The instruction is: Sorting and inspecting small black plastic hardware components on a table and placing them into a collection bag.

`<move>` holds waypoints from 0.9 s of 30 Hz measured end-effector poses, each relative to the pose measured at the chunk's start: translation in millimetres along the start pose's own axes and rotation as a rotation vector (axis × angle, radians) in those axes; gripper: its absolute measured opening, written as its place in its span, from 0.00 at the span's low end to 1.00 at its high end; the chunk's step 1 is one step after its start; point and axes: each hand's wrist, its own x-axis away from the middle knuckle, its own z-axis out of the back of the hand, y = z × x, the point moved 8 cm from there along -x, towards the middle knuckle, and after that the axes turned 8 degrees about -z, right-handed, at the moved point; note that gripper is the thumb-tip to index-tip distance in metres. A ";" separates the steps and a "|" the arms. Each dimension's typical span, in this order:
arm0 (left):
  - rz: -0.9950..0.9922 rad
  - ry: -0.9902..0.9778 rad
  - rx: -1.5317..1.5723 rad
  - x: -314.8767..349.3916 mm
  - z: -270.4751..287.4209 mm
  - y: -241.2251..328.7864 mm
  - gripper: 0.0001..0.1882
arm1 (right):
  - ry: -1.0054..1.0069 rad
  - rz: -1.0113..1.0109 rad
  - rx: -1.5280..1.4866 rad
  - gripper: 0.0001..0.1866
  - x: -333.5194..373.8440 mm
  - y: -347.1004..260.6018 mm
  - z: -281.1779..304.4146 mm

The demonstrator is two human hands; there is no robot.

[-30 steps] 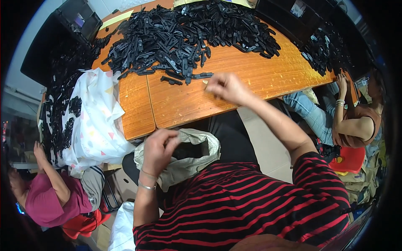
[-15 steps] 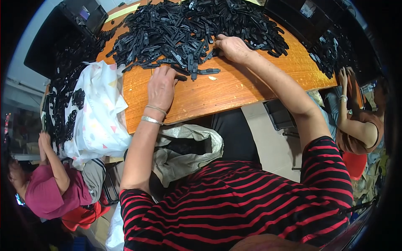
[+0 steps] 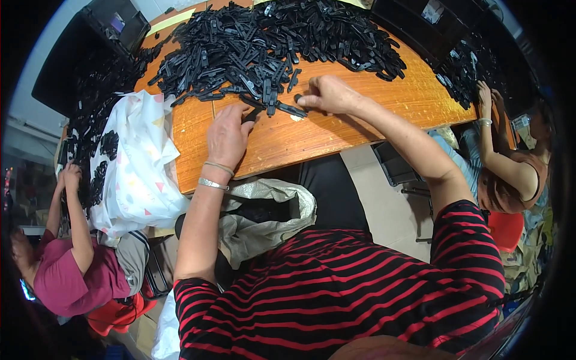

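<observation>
A broad heap of small, long black plastic parts (image 3: 240,54) covers the far side of the wooden table (image 3: 270,147). At the heap's near edge, my left hand (image 3: 227,135) is closed on a black plastic part (image 3: 252,114), which pokes out past the thumb and fingertips. To its right my right hand (image 3: 330,95) pinches a small dark part (image 3: 298,99), mostly hidden by the fingers. Just below those fingers a single black part (image 3: 293,110) lies on the wood, beside a pale chip (image 3: 297,118).
An open pale woven sack (image 3: 306,207) sits at my lap below the table edge. A white patterned plastic bag (image 3: 135,168) hangs at the left. Black bins (image 3: 411,27) stand behind the heap. People work on either side, one in a maroon shirt (image 3: 69,273), one in brown (image 3: 507,180).
My right hand has come away from the heap, down toward the near side, with a dark part in its fingers. My left hand has shifted slightly nearer, still gripping a black part.
</observation>
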 end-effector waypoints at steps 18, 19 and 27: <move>0.673 -0.011 1.363 27.7 -33.8 -12.7 0.13 | 0.268 0.587 0.374 0.11 4.9 -13.7 -0.2; 0.631 0.033 1.361 24.2 -31.1 -9.1 0.14 | 0.365 0.643 0.249 0.11 11.3 -12.7 6.7; 0.538 0.178 1.353 17.3 -19.5 13.9 0.13 | 0.412 0.651 -0.351 0.13 77.6 -68.8 -4.4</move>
